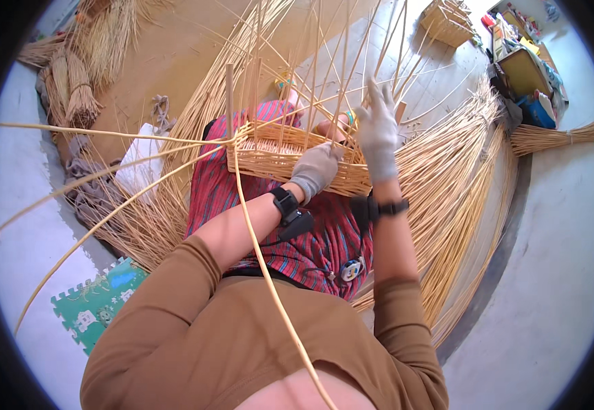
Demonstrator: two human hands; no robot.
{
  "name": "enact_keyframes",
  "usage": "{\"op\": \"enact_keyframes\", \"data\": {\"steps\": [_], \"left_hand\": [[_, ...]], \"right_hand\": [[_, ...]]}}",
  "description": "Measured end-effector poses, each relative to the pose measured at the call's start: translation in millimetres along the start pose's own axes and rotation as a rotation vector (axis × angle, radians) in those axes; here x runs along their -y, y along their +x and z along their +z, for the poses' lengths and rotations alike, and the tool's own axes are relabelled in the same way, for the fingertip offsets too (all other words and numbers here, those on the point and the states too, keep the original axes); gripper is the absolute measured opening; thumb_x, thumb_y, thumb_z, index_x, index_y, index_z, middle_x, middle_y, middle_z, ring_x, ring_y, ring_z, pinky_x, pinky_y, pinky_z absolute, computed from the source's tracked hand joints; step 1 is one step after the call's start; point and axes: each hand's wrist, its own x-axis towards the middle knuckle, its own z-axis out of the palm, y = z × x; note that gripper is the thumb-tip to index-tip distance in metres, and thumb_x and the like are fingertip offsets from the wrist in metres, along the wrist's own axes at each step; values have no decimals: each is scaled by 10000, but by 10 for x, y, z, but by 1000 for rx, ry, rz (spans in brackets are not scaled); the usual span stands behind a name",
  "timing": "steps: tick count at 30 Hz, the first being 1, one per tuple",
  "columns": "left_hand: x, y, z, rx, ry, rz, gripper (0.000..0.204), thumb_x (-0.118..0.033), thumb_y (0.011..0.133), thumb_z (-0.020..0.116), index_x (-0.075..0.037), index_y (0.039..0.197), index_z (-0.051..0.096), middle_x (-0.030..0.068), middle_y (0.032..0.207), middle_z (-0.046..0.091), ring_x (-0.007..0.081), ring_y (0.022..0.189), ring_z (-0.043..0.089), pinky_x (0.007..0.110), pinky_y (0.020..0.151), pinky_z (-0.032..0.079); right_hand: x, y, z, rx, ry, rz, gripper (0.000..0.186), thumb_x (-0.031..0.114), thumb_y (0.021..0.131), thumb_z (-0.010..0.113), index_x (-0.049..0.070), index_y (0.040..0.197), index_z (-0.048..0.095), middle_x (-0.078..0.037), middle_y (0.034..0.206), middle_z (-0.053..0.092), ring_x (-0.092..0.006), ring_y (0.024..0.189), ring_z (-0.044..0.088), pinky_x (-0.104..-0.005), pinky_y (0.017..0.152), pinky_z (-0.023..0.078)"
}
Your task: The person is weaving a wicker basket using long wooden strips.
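A partly woven rectangular wicker basket (pixel 270 164) rests across my lap, with several thin upright stakes (pixel 343 61) rising from it. My left hand (pixel 316 171), in a pale glove, is closed on the basket's near rim, its fingertips bent over the edge beside a stake. My right hand (pixel 379 126), gloved too, is raised over the basket's right end. Its fingers point upward and look apart, close to the stakes; no held thing shows in it. Long pale wicker rods (pixel 239 181) fan out from the basket's left corner, leftward and down over my body.
A large bundle of wicker rods (pixel 447 184) lies along my right. More rods (pixel 140 222) are on my left, beside a green foam mat (pixel 99 301). Bundles (pixel 82 96) stand at the far left. Another wicker basket (pixel 446 24) sits far right, near a cluttered cabinet (pixel 522 68).
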Motion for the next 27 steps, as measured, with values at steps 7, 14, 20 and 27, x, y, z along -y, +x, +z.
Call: {"op": "enact_keyframes", "data": {"steps": [7,14,20,27], "left_hand": [[-7,116,-140,65,7,24,258,-311,944,690,-55,973,683,122,808,692,215,737,640,398,719,507],[600,-551,-842,45,17,848,484,-87,876,727,-43,1325,553,183,1213,646,258,947,702,358,868,566],[706,-1014,-1838,-131,591,365,567,-306,896,720,-198,1408,502,145,1049,718,320,969,710,431,790,568],[785,-551,-1971,84,787,252,650,-355,820,797,-166,1358,485,171,1087,704,383,1053,674,477,841,534]], "right_hand": [[-664,-1473,-551,-198,803,915,239,168,1071,487,42,1264,550,-144,1111,668,-166,840,689,-265,616,555],[1247,-765,-891,502,519,377,562,130,855,794,61,1366,571,-103,919,700,-205,792,705,-335,727,569],[1775,-604,-660,577,598,-317,296,176,770,755,148,1051,666,-63,1008,679,-279,850,687,-374,646,569],[1064,-896,-221,-29,647,347,159,28,869,738,56,1006,662,-64,891,716,-165,751,679,-289,635,555]]}}
